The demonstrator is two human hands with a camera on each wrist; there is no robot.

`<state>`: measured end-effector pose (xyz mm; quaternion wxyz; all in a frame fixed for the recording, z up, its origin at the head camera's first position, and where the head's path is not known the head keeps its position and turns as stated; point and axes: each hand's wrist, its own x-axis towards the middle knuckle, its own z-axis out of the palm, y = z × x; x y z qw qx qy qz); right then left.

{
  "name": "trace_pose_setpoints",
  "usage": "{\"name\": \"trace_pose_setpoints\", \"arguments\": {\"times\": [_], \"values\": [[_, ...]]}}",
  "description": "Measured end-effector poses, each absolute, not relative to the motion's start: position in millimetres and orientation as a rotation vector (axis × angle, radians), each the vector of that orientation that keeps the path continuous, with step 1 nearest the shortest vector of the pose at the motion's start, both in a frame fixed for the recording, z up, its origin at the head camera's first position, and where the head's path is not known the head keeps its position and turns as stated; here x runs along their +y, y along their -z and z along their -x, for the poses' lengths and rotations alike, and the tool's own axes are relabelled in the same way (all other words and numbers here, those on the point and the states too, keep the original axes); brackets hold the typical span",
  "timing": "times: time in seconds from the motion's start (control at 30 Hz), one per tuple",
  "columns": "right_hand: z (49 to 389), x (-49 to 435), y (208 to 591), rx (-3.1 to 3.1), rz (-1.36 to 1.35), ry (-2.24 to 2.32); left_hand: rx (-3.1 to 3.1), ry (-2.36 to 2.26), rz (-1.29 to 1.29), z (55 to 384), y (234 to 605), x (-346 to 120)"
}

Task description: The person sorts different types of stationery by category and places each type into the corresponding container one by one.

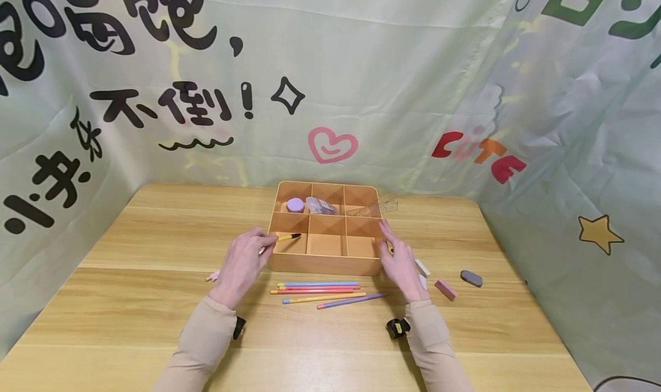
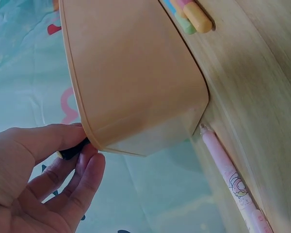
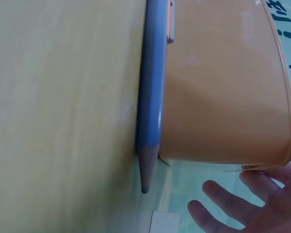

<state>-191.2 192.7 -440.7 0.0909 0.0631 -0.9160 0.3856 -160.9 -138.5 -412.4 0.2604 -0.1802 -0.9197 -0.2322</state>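
My left hand (image 1: 242, 266) pinches a paintbrush (image 1: 289, 237) with a yellow handle and dark bristles, held over the front left compartment of an orange divided box (image 1: 325, 263). In the left wrist view, the thumb and fingers meet at the box's corner, around the brush's dark end. My right hand (image 1: 401, 263) touches the box's right side near the front corner, its fingers (image 3: 233, 201) spread and fairly straight. A purple round item (image 1: 295, 205) and a clear bag (image 1: 321, 206) lie in the back compartments. A clear ruler (image 1: 384, 206) sticks out over the right rim.
Several coloured pencils (image 1: 320, 291) lie before the box. A pink pen (image 2: 235, 182) rests left of it. Right of it are a white block (image 1: 422, 267), a pink eraser (image 1: 446, 289) and a grey oval item (image 1: 471, 278). A printed cloth (image 1: 403, 93) surrounds the wooden table (image 1: 129, 306).
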Motion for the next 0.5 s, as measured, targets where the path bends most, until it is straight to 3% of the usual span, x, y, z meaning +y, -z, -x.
{"name": "trace_pose_setpoints", "arguments": {"times": [0.5], "values": [[191.5, 191.7, 441.0, -2.685, -0.196, -1.139, -2.478, 0.617, 0.495, 162.3, 415.2, -138.1]]}}
